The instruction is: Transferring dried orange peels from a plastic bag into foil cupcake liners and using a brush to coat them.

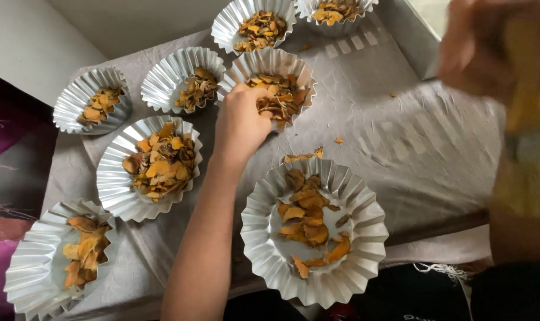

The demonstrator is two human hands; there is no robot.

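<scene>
My left hand (241,122) reaches forward into a fluted silver tray (271,61) of dried orange-brown slices (285,98). Its fingers are curled down into the pile and closed on some slices. Just in front of that tray stands a larger fluted tray (261,238) holding a thinner layer of the same slices (305,220). My right hand (484,50) is raised at the upper right, close to the camera and heavily blurred. A yellow band or sleeve (526,107) covers its wrist, and I cannot make out what the fingers do.
Several more fluted trays with slices stand on the grey cloth (401,137): one at the left (110,178), one at the near left corner (29,267), others along the back (163,80). A few loose slices (305,156) lie on the cloth. The table's front edge runs along the bottom.
</scene>
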